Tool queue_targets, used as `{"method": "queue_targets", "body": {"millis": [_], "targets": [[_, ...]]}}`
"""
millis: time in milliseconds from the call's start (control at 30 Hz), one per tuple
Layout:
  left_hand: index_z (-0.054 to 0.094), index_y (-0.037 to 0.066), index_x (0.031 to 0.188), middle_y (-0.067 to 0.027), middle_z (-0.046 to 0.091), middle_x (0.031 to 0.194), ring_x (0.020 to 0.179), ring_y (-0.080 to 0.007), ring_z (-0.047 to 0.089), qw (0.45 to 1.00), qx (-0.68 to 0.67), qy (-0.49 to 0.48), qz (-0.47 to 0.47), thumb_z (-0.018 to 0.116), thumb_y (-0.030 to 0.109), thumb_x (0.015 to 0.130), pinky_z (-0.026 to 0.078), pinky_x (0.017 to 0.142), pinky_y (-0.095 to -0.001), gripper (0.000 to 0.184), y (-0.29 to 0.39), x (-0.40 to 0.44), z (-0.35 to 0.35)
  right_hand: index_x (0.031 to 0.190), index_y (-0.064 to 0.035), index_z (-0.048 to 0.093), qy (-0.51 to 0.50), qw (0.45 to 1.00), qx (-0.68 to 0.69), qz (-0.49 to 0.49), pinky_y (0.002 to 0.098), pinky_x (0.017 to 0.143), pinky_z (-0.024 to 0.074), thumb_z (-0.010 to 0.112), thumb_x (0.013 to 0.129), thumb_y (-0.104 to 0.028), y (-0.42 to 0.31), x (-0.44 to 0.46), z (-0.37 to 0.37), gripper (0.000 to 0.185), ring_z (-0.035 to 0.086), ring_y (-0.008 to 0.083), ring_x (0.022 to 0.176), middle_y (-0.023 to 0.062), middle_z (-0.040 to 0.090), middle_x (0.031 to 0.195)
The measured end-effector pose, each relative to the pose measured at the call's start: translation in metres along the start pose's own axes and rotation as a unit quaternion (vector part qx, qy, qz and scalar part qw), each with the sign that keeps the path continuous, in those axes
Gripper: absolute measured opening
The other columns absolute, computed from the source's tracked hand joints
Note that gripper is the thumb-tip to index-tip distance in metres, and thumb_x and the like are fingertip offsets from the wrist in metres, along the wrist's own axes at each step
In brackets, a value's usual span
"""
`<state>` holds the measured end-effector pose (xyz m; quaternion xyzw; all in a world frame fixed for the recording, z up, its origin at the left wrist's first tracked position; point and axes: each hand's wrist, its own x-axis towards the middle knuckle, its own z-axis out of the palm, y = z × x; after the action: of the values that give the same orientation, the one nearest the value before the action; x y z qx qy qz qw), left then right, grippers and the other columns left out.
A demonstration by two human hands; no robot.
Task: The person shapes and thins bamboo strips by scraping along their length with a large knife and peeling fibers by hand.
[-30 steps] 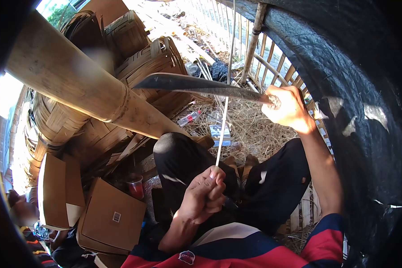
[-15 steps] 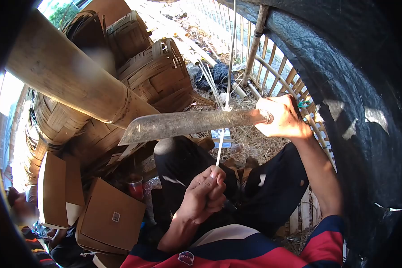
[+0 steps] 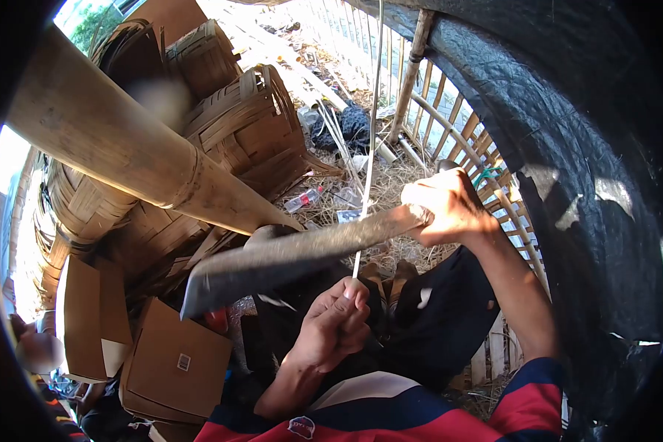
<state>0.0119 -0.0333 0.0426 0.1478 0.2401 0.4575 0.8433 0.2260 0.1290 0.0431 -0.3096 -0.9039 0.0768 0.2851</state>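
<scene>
My right hand is closed round the handle of a machete, whose long worn blade reaches left across my lap, a little blurred and tilted with its tip low. In my left hand, a closed fist with the thumb on top, is the lower end of a thin bamboo strip. The strip rises from the fist to the top of the view. The blade crosses it above that fist; I cannot tell whether they touch. Shavings lie on the ground beyond.
A thick bamboo pole slants in from the upper left. Woven bamboo baskets and cardboard boxes are stacked on the left, near another person. A slatted bamboo fence and a dark tarp stand at right.
The machete has come down along the strip towards my left fist, and its tip has dropped. My left hand stays almost in place. A plastic bottle now shows on the ground beyond the blade.
</scene>
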Motion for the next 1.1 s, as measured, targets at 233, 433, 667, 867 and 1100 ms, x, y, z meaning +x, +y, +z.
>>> {"method": "queue_targets", "body": {"millis": [233,433,667,867,1100], "targets": [[0.044,0.010,0.091,0.0056,0.025,0.058,0.044,-0.0042,0.020,0.995,0.072,0.062,0.024,0.039,0.029,0.103,0.016,0.039,-0.0217,0.023,0.005,-0.003,0.004,0.071,-0.0124,0.058,-0.010,0.998,-0.001,0.063,0.0389,0.051,0.0473,0.072,0.059,-0.027,0.017,0.002,-0.003,0.024,0.061,0.0283,0.055,0.0079,0.058,0.058],[0.044,0.010,0.091,0.0056,0.025,0.058,0.044,-0.0043,0.020,0.998,0.056,0.041,0.008,0.040,0.029,0.102,0.017,0.039,-0.0217,0.023,-0.001,-0.006,0.001,0.070,-0.0097,0.056,-0.035,0.998,0.039,0.031,0.0376,0.051,0.0460,0.071,0.055,-0.022,0.008,0.004,-0.001,0.025,0.058,0.0275,0.054,0.0093,0.057,0.059],[0.044,0.010,0.091,0.0055,0.026,0.059,0.044,-0.0044,0.019,0.998,0.042,0.035,0.008,0.040,0.029,0.102,0.017,0.039,-0.0215,0.022,-0.002,-0.008,-0.002,0.072,-0.0087,0.058,-0.046,0.989,0.069,0.120,0.0350,0.051,0.0454,0.074,0.064,-0.024,0.010,0.005,-0.008,0.023,0.057,0.0259,0.052,0.0091,0.056,0.059],[0.044,0.010,0.092,0.0052,0.026,0.059,0.044,-0.0046,0.020,0.998,0.054,0.030,0.007,0.041,0.030,0.102,0.017,0.039,-0.0216,0.022,-0.001,-0.012,0.000,0.071,-0.0060,0.057,-0.045,0.989,0.112,0.080,0.0359,0.049,0.0444,0.071,0.063,-0.018,0.024,0.010,-0.003,0.020,0.058,0.0251,0.051,0.0118,0.056,0.057],[0.044,0.009,0.091,0.0058,0.024,0.056,0.042,-0.0032,0.019,0.998,0.044,0.055,0.006,0.041,0.028,0.102,0.015,0.036,-0.0208,0.022,-0.009,-0.011,0.002,0.068,-0.0075,0.058,-0.038,0.996,0.057,0.055,0.0334,0.048,0.0436,0.073,0.059,-0.014,0.012,0.007,-0.008,0.018,0.056,0.0228,0.048,0.0091,0.055,0.056]]}}
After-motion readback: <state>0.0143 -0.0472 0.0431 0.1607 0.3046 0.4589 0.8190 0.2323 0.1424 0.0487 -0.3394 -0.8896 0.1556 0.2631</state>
